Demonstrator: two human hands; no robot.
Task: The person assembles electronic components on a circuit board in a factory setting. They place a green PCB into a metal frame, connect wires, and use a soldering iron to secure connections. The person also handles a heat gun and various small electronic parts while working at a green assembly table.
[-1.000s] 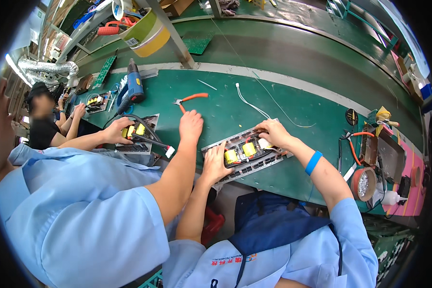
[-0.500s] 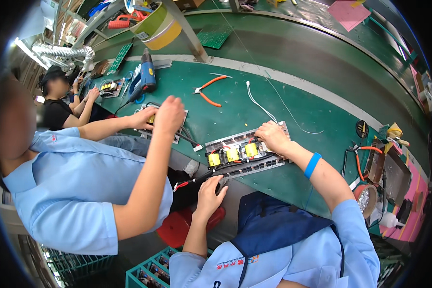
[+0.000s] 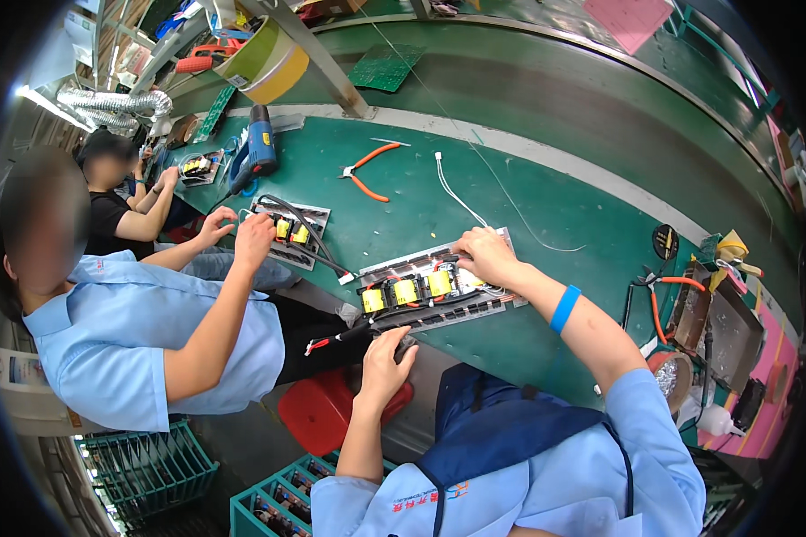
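A long circuit board (image 3: 394,270) in a metal frame, with several yellow-wrapped transformers (image 3: 406,292), lies at the near edge of the green bench. My right hand (image 3: 485,256) rests on its right end, fingers bent down and closed among the parts; what they grip is hidden. From beside that hand a white two-wire lead (image 3: 454,188) runs away over the bench. My left hand (image 3: 385,369) is just off the board's near edge, thumb and fingers curled round a small dark thing (image 3: 404,344) I cannot make out. Black cables with a red end (image 3: 318,343) stick out left of the board.
A co-worker (image 3: 152,313) at the left handles a similar board (image 3: 297,234); another person (image 3: 121,192) sits beyond. Orange-handled cutters (image 3: 367,172), a blue heat gun (image 3: 261,148), more pliers (image 3: 658,295) and a solder reel (image 3: 670,376) lie on the bench. A red stool (image 3: 318,413) and green crates stand below.
The view has shifted a little. The co-worker has leaned back, and their hands have drawn off their board. My right hand stays on the board's right end, my left by its near edge.
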